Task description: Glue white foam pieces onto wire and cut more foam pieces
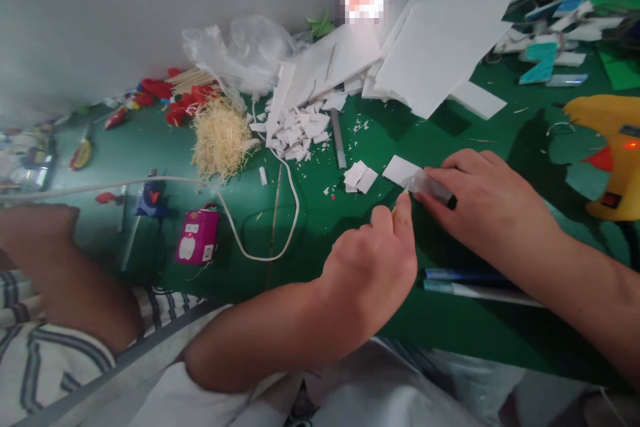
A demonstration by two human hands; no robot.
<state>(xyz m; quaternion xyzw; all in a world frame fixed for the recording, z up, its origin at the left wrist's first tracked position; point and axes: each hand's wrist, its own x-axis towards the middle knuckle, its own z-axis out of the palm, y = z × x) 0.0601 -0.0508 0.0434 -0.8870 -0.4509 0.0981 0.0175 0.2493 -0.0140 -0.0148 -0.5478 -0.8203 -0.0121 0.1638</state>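
Note:
My left hand [373,263] is closed around a slim yellow-tipped tool [395,209], which looks like a craft knife; most of it is hidden in the fist. Its tip meets the edge of a small white foam board piece [399,170]. From the right, my right hand [467,190] pinches a short, shiny grey straight strip [434,187] and presses it over that piece. Left of the hands lie several cut white squares [360,177]. A heap of white scraps [299,133] and another grey strip [339,139] are farther back.
Large white boards [445,33] lean at the back. A yellow glue gun [617,153] stands at right, and blue strips [465,274] lie by my right forearm. A white cord [295,213] loops near a magenta box [197,237]. Another person's arm [80,273] rests at left.

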